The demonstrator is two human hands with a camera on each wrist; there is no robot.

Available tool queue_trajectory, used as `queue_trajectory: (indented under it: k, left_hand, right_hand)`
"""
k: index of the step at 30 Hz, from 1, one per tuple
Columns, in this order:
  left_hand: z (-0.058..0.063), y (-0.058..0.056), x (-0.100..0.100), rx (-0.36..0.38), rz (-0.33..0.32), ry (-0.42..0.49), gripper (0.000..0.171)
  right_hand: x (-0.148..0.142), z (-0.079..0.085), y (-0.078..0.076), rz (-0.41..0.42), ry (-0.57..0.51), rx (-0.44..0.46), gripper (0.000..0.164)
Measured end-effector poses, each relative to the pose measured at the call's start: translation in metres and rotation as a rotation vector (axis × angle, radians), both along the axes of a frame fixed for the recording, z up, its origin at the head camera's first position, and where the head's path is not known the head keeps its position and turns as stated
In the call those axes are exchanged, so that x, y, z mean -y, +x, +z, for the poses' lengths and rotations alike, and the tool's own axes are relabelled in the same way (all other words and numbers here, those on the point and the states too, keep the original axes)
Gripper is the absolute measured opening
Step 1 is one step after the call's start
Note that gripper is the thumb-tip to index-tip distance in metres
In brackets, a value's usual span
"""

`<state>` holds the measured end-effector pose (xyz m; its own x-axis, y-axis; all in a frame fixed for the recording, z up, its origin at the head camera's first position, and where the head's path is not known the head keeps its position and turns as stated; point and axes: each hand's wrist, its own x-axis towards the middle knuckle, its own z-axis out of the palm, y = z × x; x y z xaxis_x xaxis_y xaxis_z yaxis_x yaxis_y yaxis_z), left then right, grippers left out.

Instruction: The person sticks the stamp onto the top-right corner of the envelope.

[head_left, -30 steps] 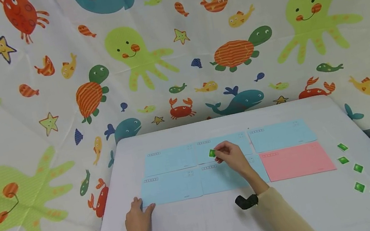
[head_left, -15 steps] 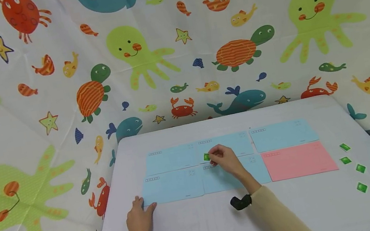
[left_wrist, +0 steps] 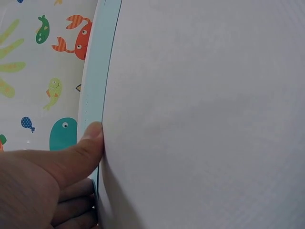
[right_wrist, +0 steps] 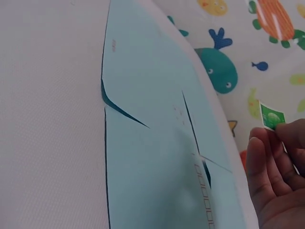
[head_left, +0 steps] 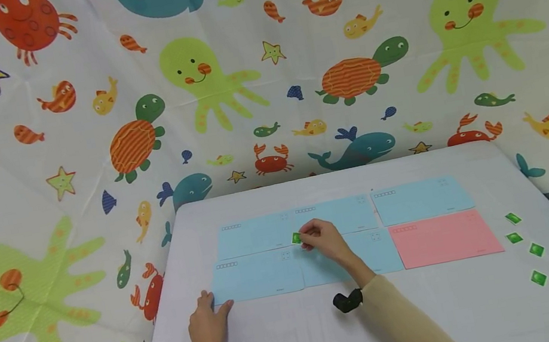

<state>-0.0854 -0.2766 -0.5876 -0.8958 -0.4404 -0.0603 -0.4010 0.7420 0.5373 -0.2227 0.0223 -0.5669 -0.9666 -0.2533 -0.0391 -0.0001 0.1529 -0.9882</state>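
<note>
Between thumb and fingers, my right hand [head_left: 327,241] pinches a small green stamp [head_left: 296,238]. In the head view the stamp overlaps the place where the upper and lower blue envelopes meet. The right wrist view shows the stamp [right_wrist: 272,116] sticking up from the fingertips. My left hand [head_left: 207,330] rests at the near left corner of the lower left blue envelope [head_left: 254,280], its thumb [left_wrist: 90,145] along the near edge. The upper left [head_left: 253,238] and upper middle envelopes [head_left: 339,217] lie behind; the right hand partly covers the lower middle envelope [head_left: 376,257].
Another blue envelope [head_left: 421,201] lies at the back right, with a pink envelope [head_left: 446,239] in front of it. Several loose green stamps [head_left: 537,250] are scattered on the white table [head_left: 291,337] at the right. A sea-animal cloth [head_left: 247,139] hangs behind the table.
My right hand has moved left and slightly nearer with the stamp, from over the upper middle envelope towards the seam beside the left ones. The left hand stays at its corner.
</note>
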Motion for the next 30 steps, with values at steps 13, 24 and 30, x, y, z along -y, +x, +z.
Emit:
queue_trajectory:
  k: [13,24,30]
  left_hand:
    - [0.002,0.000,-0.001,-0.003,0.013,0.017,0.066]
    - [0.001,0.000,0.001,0.000,0.014,0.025,0.066]
    - [0.001,-0.001,0.000,0.002,0.016,0.021,0.065]
  right_hand:
    - [0.024,-0.008,-0.001,0.073,0.137,-0.017,0.010]
    - [0.036,-0.013,-0.001,0.096,0.204,-0.017,0.012]
    - [0.041,-0.016,0.000,0.112,0.237,-0.024,0.012]
